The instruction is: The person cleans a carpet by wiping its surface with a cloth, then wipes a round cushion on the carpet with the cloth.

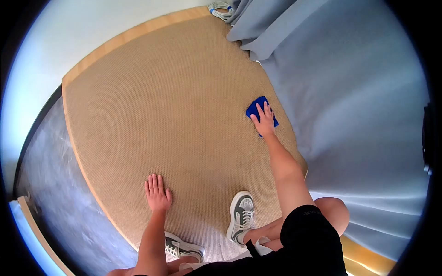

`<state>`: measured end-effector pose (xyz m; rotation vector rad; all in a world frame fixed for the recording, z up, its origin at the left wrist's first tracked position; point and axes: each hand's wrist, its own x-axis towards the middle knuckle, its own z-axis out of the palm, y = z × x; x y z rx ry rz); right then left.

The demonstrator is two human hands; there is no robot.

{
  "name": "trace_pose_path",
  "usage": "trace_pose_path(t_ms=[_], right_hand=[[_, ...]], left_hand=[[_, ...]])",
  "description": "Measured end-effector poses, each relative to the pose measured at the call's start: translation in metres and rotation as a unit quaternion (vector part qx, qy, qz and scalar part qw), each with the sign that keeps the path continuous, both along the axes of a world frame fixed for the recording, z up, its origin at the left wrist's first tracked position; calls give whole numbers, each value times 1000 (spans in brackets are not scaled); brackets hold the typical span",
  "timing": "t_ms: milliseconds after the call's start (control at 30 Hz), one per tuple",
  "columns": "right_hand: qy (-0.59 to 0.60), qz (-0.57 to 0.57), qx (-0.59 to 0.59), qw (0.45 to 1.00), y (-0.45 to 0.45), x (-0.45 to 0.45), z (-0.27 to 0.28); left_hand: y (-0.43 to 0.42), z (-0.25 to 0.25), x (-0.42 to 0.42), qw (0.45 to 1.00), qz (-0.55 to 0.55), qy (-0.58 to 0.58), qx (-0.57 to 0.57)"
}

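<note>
My right hand (264,120) lies spread on a folded blue cloth (258,103), pressing it flat against the tan woven surface (175,101) near its right edge. The cloth shows around the fingers and under the palm. Lower and to the left, my left hand (158,195) rests palm down on the same surface, holding nothing, its fingers stretched out and pointing up the view.
A grey-blue curtain (350,92) hangs along the right side. A coiled pale cable (221,9) sits at the top by a wooden edge (124,37). My shoes (242,215) are below. Grey marbled floor (60,170) lies left, past the surface's edge.
</note>
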<state>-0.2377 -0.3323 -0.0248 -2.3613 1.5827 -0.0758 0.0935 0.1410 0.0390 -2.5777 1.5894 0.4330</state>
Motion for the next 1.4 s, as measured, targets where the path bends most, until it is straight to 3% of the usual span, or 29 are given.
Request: trace_pose_path(t_ms=[100, 167, 200, 233, 300, 500, 633, 700, 767, 1100, 1200, 1300, 1367, 1400], right_hand=[[23, 22, -59, 998, -2, -10, -8], [-74, -5, -61, 995, -11, -16, -12], [-138, -54, -70, 987, -18, -18, -15], [-138, -56, -71, 986, -26, -20, -16], [-138, -177, -138, 965, -56, -29, -17], [-70, -79, -126, 986, -95, -51, -30], [-98, -129, -83, 983, -101, -51, -50], [-83, -141, -61, 985, -89, -43, -42], [-157, -109, -56, 980, -66, -29, -40], [-209, 59, 15, 976, 120, 165, 14], [-233, 86, 14, 969, 135, 169, 16], [-329, -19, 73, 941, 116, 145, 18], [-240, -265, 9, 934, 57, 91, 25], [-229, -283, -126, 923, 27, 54, 14]], left_hand=[[-2, -7, -5, 1000, -3, -5, 10], [-1, -11, -8, 1000, -3, -5, 17], [-1, -15, -8, 1000, -6, -8, 14], [-1, -17, -7, 1000, -10, -13, 13], [-4, -17, -9, 1000, -11, -22, 9], [-12, 0, -14, 999, 11, 6, 40], [-9, -7, -13, 999, 13, 21, 49], [-6, -12, -15, 999, 9, 21, 49], [-3, -19, -13, 999, 3, 18, 48], [-3, -23, -14, 1000, -29, -1, 9], [-10, -16, -18, 1000, -10, 19, 14], [-15, -16, -17, 1000, -10, 19, 10], [-17, -17, -21, 1000, -5, 9, 3], [-18, -17, -21, 1000, -11, 7, -6]])
